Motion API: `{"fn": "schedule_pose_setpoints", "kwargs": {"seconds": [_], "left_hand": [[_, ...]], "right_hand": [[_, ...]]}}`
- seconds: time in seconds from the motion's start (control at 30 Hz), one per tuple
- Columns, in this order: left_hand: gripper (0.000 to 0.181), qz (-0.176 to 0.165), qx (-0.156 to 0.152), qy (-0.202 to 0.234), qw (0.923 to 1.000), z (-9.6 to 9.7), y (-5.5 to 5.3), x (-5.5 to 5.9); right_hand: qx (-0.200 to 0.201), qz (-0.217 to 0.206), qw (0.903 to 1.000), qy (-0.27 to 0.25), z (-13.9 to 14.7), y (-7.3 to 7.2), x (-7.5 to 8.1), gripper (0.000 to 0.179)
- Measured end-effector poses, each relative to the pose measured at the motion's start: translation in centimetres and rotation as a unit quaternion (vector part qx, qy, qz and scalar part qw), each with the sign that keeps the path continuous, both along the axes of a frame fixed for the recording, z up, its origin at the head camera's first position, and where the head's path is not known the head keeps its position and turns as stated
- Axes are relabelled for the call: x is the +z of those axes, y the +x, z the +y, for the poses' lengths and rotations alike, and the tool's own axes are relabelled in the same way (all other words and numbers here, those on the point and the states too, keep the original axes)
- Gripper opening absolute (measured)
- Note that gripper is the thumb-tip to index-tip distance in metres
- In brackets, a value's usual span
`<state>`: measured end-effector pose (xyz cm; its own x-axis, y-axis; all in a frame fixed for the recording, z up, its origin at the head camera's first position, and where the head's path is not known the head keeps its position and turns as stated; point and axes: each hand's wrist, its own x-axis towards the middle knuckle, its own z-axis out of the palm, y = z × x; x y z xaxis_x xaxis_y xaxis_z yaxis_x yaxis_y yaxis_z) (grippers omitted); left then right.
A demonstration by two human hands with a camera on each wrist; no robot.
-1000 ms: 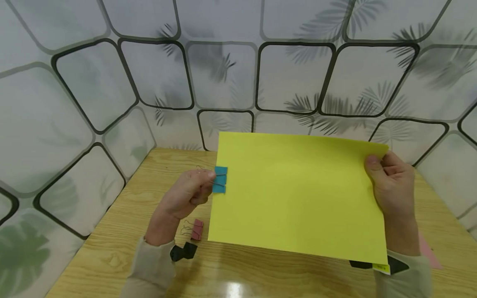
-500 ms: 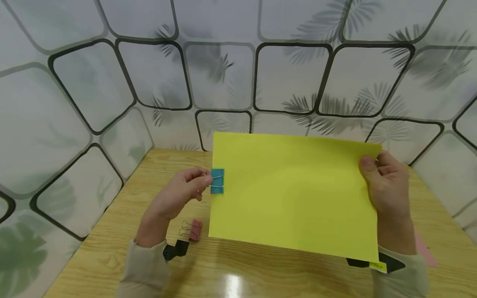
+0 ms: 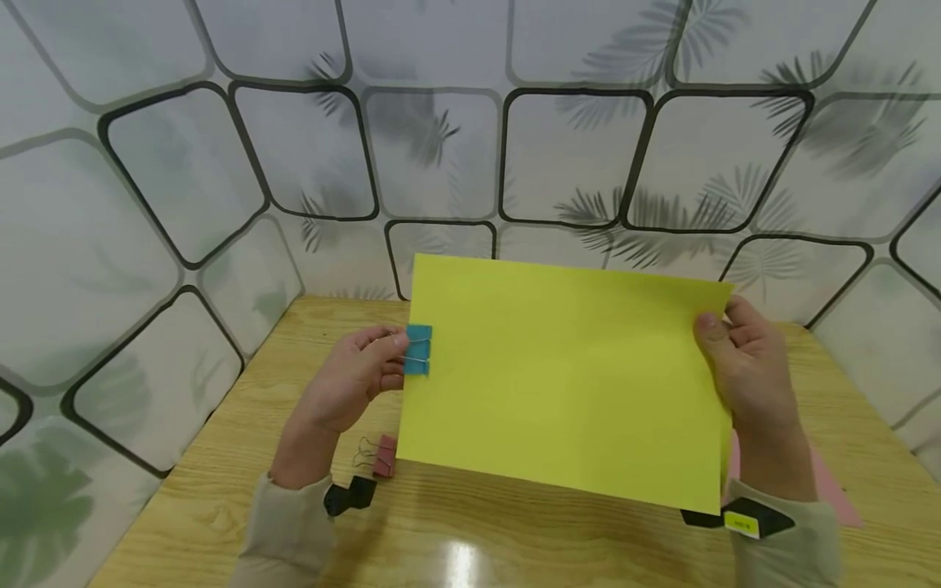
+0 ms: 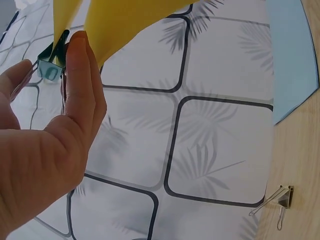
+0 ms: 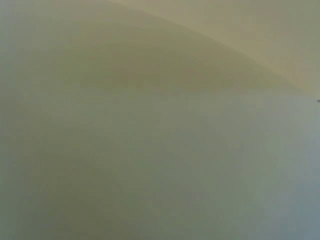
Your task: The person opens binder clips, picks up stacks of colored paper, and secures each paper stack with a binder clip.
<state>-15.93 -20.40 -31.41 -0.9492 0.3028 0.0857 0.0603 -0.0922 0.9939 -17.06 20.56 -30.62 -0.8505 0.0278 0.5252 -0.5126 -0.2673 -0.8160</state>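
Note:
In the head view a yellow paper sheet (image 3: 566,376) is held up above the table, and its right side bends slightly. My left hand (image 3: 349,380) pinches the wire handles of a blue binder clip (image 3: 418,349) between thumb and fingers. That clip straddles the sheet's left edge; the left wrist view shows its back and the left hand (image 4: 60,120) around it. At the sheet's right edge my right hand (image 3: 757,376) grips the paper, thumb in front, fingers mostly hidden behind. The right wrist view is only a pale blur.
A pink binder clip (image 3: 385,456) lies on the wooden table (image 3: 515,539) below the left hand. Pink paper (image 3: 831,490) lies partly behind the right forearm. In the left wrist view, a light blue sheet (image 4: 292,55) appears at right. A patterned wall (image 3: 441,155) encloses the table.
The sheet and both hands have shifted a little leftward. The left hand's fingers have changed their hold on the clip's handles, while the clip stays at the sheet's left edge.

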Motion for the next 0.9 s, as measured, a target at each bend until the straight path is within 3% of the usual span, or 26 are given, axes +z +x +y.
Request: {"fn": "schedule_pose_setpoints", "kwargs": {"seconds": [0.27,0.43,0.53,0.7,0.9], "left_hand": [[0.037,0.006,0.0,0.007,1.0,0.4,-0.2,-0.3],[0.043,0.006,0.012,-0.03,0.9995,0.3,-0.2,-0.3],[0.045,-0.005,0.035,-0.046,0.9983,0.0,-0.3,-0.3],[0.042,-0.022,0.065,-0.025,0.9974,-0.9,-0.5,-0.4],[0.032,-0.028,0.036,0.028,0.9986,-0.6,-1.5,-1.6]], "right_hand": [[-0.016,0.013,0.9992,-0.035,0.1,0.0,-0.1,0.018],[-0.009,0.03,0.9987,-0.041,0.2,-0.2,-0.2,0.018],[-0.032,0.022,0.9986,-0.035,0.3,-0.2,-0.1,0.017],[-0.064,-0.015,0.9962,-0.056,0.9,0.0,0.2,0.018],[-0.049,-0.041,0.9945,-0.084,1.5,0.0,0.2,0.019]]}}
